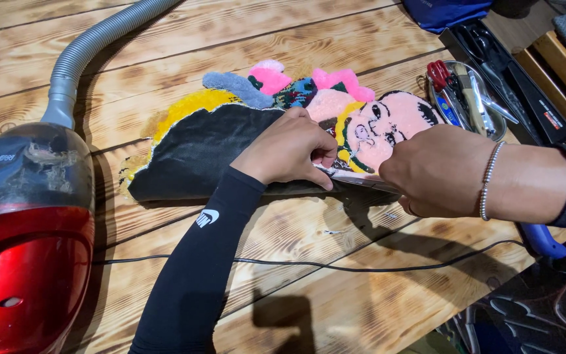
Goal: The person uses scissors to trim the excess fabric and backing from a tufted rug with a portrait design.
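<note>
A: Where does the tufted rug piece [263, 124] lie, and how would it handle?

B: It lies flat on the wooden desk [335, 288], between the red vacuum cleaner [27, 242] and the metal tray of tools [466, 98]. One part is folded over, so its dark backing [198, 157] shows. It looks soft and floppy, light, not fragile. It would bend if lifted by one corner, so it seems better to take it flat, near the edge.

A: What do the hands do?

B: The left hand [289, 151] presses on the backing near the lower edge, and its fingers [319, 172] are curled together, pinching the edge of the piece. The right hand [437, 170] is closed around a tool with a thin bright blade [355, 178] that points to that edge.

A: What kind of tool?

B: This cannot be told surely. The handle is hidden inside the fist, so it may be scissors or a knife.

A: Anything else unclear?

B: The folded part covers some of the coloured pile, and the left hand hides the place where the blade meets the edge. A black cable [361, 265] crosses the desk, and its ends are cut off.
</note>
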